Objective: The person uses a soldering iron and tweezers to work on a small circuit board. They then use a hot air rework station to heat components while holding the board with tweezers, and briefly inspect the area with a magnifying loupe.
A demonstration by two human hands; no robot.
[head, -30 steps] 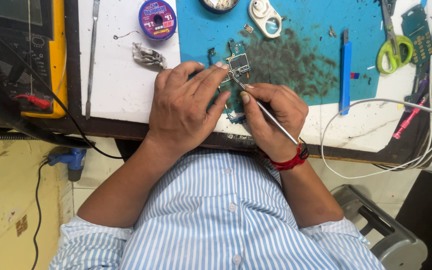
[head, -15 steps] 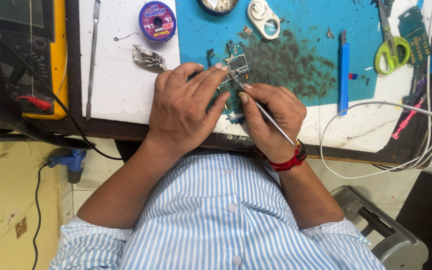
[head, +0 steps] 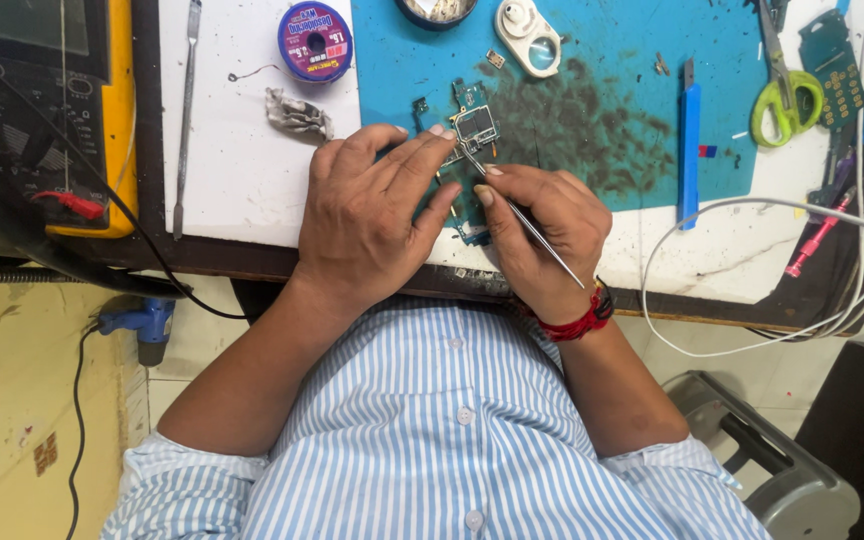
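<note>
Almost nothing has moved since the earlier frames: both hands stay over the small circuit board [head: 474, 125] on the teal mat [head: 602, 60]. Fingers [head: 430, 150] of the left hand [head: 377, 215] press flat on the board and hold it down. Right hand [head: 542, 230] pinches thin metal tweezers [head: 522, 215], and their tip touches the board's metal part. Beside the left hand lies a crumpled grey wipe [head: 297, 112], farther away a purple solder wick spool [head: 315, 40]. On the right of the surface [head: 242, 180] are a blue cutter [head: 689, 140] and green scissors [head: 782, 95].
</note>
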